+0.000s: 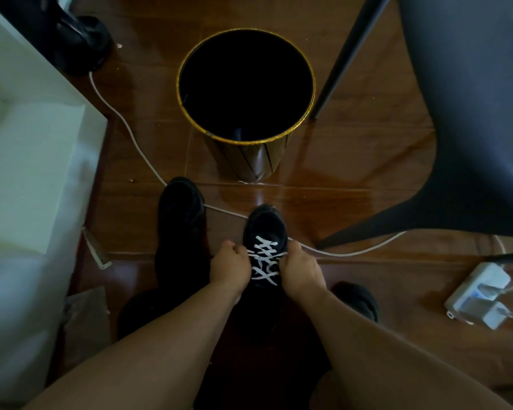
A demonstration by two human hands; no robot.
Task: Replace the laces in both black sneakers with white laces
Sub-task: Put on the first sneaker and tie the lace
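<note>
A black sneaker (265, 223) stands on the wooden floor in front of me, its toe pointing away, with a white lace (264, 258) crossed several times up its front. My left hand (230, 269) grips the lace on the sneaker's left side. My right hand (299, 269) grips the lace on the right side. Both hands have curled fingers, and a strand of lace runs taut between them. A second black sneaker (181, 208) stands to the left; its lacing is too dark to make out.
A black bin with a gold rim (246, 84) stands just beyond the sneakers. A white cable (125, 125) runs across the floor under both toes. A dark chair (471, 113) is at the right, a white power strip (480, 294) at lower right, white furniture (33, 161) at left.
</note>
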